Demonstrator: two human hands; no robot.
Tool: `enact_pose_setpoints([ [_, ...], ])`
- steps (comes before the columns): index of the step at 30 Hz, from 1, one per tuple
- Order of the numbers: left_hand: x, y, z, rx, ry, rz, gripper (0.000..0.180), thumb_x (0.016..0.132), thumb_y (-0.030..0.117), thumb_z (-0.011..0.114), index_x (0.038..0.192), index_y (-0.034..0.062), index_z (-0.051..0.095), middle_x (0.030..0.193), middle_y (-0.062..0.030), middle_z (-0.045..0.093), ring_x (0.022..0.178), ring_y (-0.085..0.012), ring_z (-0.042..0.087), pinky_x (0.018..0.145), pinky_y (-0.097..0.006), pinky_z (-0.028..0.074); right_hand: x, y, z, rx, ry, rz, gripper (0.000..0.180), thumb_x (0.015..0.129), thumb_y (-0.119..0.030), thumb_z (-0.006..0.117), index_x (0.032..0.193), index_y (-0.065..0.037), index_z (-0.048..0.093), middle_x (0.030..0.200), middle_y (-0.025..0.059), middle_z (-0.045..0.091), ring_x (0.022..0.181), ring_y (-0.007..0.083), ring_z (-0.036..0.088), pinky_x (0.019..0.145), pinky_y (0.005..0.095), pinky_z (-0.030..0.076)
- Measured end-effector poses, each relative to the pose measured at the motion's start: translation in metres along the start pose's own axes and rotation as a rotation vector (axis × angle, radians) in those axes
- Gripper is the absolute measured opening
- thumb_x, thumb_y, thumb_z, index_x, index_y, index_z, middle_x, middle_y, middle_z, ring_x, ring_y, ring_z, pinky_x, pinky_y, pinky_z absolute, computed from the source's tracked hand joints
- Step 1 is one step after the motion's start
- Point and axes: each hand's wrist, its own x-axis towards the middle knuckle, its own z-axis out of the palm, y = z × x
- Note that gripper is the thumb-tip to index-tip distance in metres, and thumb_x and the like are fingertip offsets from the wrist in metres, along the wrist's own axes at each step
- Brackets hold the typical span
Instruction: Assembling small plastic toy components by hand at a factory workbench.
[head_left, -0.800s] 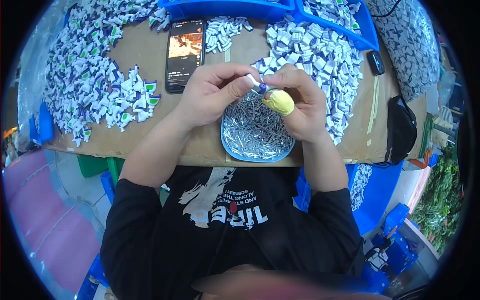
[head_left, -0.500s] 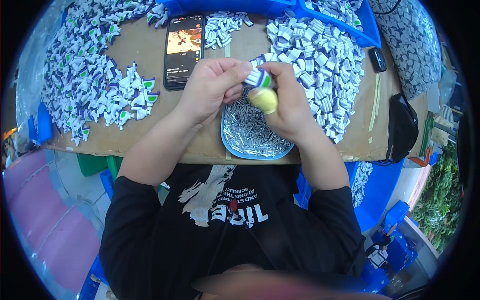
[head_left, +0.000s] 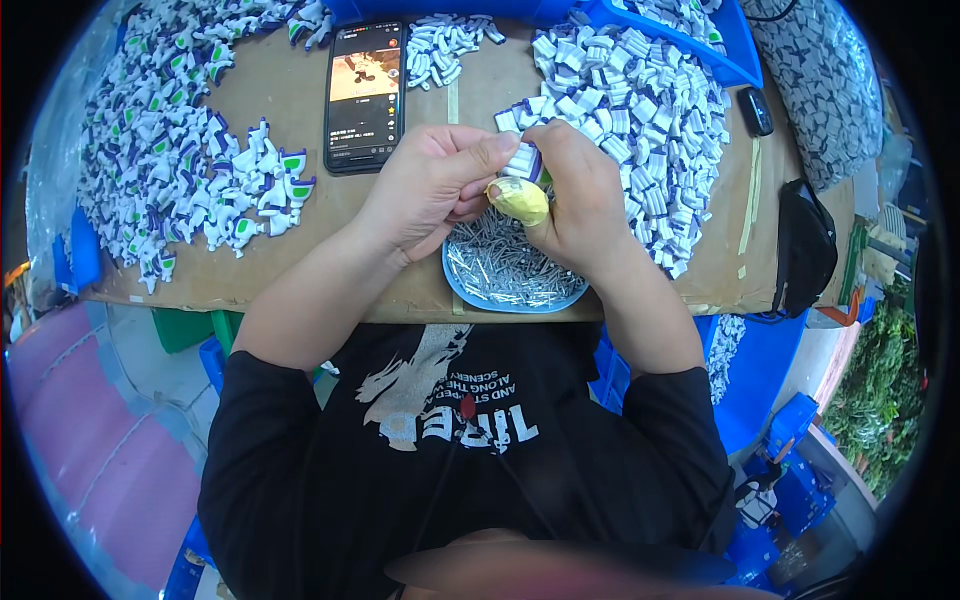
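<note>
Above a blue tray full of thin metal pins, my two hands meet at a small white plastic piece with purple edges. My right hand grips this piece between thumb and fingers. A yellow wrapping covers one of its fingers. My left hand is closed in a pinch, its thumb and fingertip touching the piece's left side. Whether a pin sits in that pinch is too small to make out.
Heaped white-purple-green pieces cover the table's left. White-purple pieces pile up at right, smaller white ones behind. A phone lies left of centre. Blue bins line the back; a black pouch sits at the right edge.
Both hands stay together. The piece has turned so that its green part is mostly hidden, and the yellow-wrapped finger has shifted slightly left. The phone's picture has changed.
</note>
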Motion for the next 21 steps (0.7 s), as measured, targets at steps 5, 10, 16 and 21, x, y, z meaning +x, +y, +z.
enact_pose_setpoints([
  [5,0.0,-0.002,0.001,0.048,0.023,-0.001,0.025,0.092,0.025,0.062,0.087,0.001,0.066,0.063,0.0054,0.053,0.048,0.0002,0.039,0.043,-0.015,0.03,0.002,0.0,-0.001,-0.017,0.028,-0.027,0.033,0.077,-0.021,0.072,0.095,0.001,0.055,0.075,0.0136,0.054,0.063,0.0313,0.057,0.055,0.0366,0.044],
  [10,-0.002,-0.003,0.002,0.035,0.005,0.021,0.025,0.093,0.025,0.062,0.087,0.0009,0.066,0.064,0.0054,0.053,0.049,0.0004,0.04,0.043,-0.016,0.031,0.005,0.002,-0.006,-0.025,-0.011,-0.042,0.031,0.076,-0.02,0.073,0.093,0.0,0.056,0.073,0.0121,0.054,0.062,0.0293,0.057,0.055,0.0357,0.045],
  [16,0.009,-0.018,-0.002,0.388,0.12,0.429,0.024,0.093,0.024,0.062,0.093,-0.0003,0.067,0.066,0.0022,0.058,0.054,-0.0048,0.048,0.047,-0.022,0.037,0.006,0.003,-0.004,-0.029,0.104,-0.026,0.031,0.074,-0.018,0.075,0.097,-0.004,0.06,0.076,0.0092,0.055,0.064,0.0233,0.056,0.055,0.0316,0.044],
  [21,0.011,-0.001,-0.011,1.143,0.164,1.122,0.018,0.086,0.021,0.066,0.093,0.0037,0.069,0.063,-0.008,0.057,0.053,-0.0213,0.053,0.05,-0.029,0.041,0.009,-0.001,-0.017,0.184,0.058,0.062,0.029,0.074,-0.01,0.071,0.101,-0.005,0.06,0.082,0.01,0.06,0.072,0.0256,0.061,0.061,0.0323,0.049],
])
